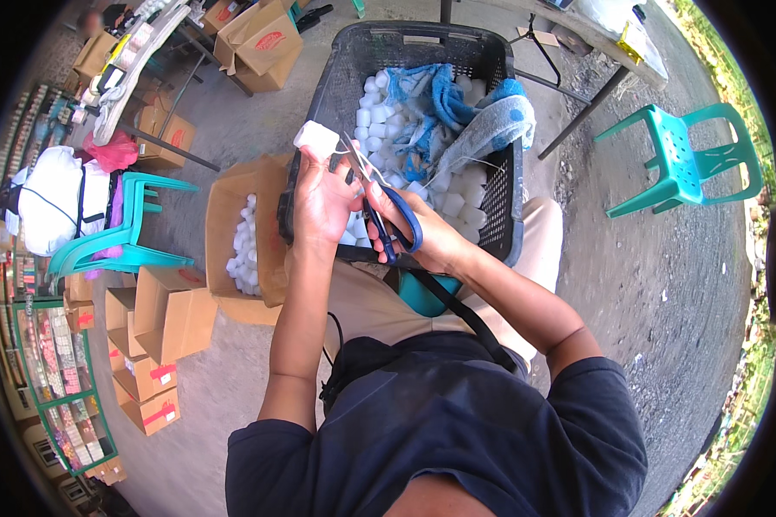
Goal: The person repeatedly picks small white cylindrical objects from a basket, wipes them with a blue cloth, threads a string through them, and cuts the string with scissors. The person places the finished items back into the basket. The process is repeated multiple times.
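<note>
My left hand is closed on a small white wax-like block, held up at its fingertips. A thin white string runs from near the block toward my other hand. My right hand grips scissors with dark blue handles; their blades point up beside my left fingers, close to the string. Whether the blades touch the string I cannot tell. Just beyond both hands stands a black plastic crate holding many similar white blocks and a blue and grey towel.
An open cardboard box with more white blocks stands left of the crate. Farther left are stacked cartons and a teal chair bearing bags. Another teal chair stands at right. Tables rise behind the crate.
</note>
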`<act>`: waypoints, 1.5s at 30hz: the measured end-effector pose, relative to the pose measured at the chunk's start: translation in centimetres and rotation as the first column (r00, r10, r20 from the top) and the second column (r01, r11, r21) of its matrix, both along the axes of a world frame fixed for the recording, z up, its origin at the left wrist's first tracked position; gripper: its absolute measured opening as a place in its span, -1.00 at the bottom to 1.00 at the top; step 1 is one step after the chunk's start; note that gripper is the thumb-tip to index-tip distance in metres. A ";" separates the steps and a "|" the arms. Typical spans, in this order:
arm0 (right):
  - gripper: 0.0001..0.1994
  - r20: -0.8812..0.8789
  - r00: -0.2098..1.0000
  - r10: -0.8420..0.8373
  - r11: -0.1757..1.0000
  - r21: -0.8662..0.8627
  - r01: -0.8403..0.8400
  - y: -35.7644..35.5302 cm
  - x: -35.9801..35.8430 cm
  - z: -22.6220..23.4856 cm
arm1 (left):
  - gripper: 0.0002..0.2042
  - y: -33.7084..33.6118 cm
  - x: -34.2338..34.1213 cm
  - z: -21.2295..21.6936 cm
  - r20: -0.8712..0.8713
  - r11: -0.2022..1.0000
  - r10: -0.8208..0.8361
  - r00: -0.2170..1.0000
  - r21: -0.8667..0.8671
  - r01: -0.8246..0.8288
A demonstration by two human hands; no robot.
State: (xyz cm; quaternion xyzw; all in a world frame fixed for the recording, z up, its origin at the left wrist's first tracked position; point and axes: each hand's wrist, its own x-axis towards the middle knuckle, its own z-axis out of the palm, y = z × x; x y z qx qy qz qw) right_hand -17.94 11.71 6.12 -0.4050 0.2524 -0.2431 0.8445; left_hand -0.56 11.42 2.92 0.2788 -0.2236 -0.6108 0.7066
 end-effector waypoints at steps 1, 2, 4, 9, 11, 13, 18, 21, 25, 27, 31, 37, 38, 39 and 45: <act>-0.39 -0.021 1.000 -0.022 0.999 -0.024 0.022 0.0 0.1 -0.1 | -0.58 0.4 0.1 0.0 -0.014 0.999 -0.047 0.999 -0.019 0.047; -0.41 -0.041 0.998 -0.045 0.998 -0.049 0.043 0.1 0.3 -0.2 | -0.55 0.7 0.1 0.1 0.007 1.000 -0.019 1.000 -0.003 0.019; -0.49 -0.029 0.996 -0.083 0.993 -0.090 0.080 0.3 0.3 -0.2 | -0.47 1.0 0.0 0.1 0.045 0.999 0.032 0.998 0.028 -0.033; -0.43 -0.285 0.951 -0.119 0.923 -0.384 0.000 -3.4 -0.3 -1.4 | -0.56 1.7 4.6 -0.3 0.227 0.943 0.328 0.917 -0.024 -0.331; -0.40 -0.473 0.846 -0.246 0.669 -0.714 -0.205 -6.0 -1.2 -4.3 | -0.57 2.1 9.2 -0.5 0.257 0.874 0.484 0.837 -0.189 -0.447; -0.46 -0.791 0.585 -0.181 0.521 -0.582 -0.625 -7.6 -1.8 -7.3 | -0.56 2.5 14.8 -3.3 0.288 0.779 0.616 0.733 -0.080 -0.622; -0.64 -0.909 0.407 0.093 -0.057 -0.413 -0.909 -8.0 2.4 -11.6 | -0.56 12.1 32.7 -18.3 0.566 0.448 0.614 0.550 0.324 -0.833; -0.68 -0.890 0.352 -0.288 0.184 -0.412 -0.892 -14.0 1.0 -12.9 | -0.51 11.4 30.4 -20.3 0.816 0.233 0.089 0.571 0.540 -0.809; -0.66 -0.630 0.233 -0.740 0.198 -0.536 -0.821 -18.7 0.0 -13.4 | -0.66 6.6 27.7 -15.3 0.911 0.405 0.181 0.371 0.275 -0.872; -0.64 -0.568 0.171 -0.805 0.164 -0.490 -0.856 -17.0 -0.5 -14.0 | -0.71 2.1 22.1 -8.6 0.854 0.703 0.296 0.427 0.108 -0.703; -0.66 -0.679 0.122 -0.724 0.299 -0.469 -0.831 -18.7 0.6 -13.1 | -0.89 -6.3 9.7 -0.9 0.967 0.977 0.133 0.218 -0.092 -0.190; -0.80 -0.332 0.761 -0.557 0.524 -0.852 0.011 -22.3 -0.9 -10.7 | -0.75 -11.4 -0.7 -10.9 0.457 0.691 -0.352 -0.817 0.716 0.103; -0.83 -0.239 0.839 -0.489 0.628 -0.764 0.149 -22.7 -1.8 -10.8 | -0.65 -11.0 -2.1 -11.1 0.418 0.695 -0.264 -0.869 0.708 0.129; -0.85 -0.100 0.910 -0.401 0.727 -0.640 0.250 -22.7 -1.1 -10.0 | -0.63 -10.5 -1.0 -13.0 0.440 0.711 -0.120 -0.890 0.664 0.233; -0.74 0.379 0.636 -0.672 0.729 0.490 0.478 -24.9 -3.1 -10.8 | -0.55 -8.8 -1.4 -15.2 0.498 0.751 0.094 -0.862 0.533 0.390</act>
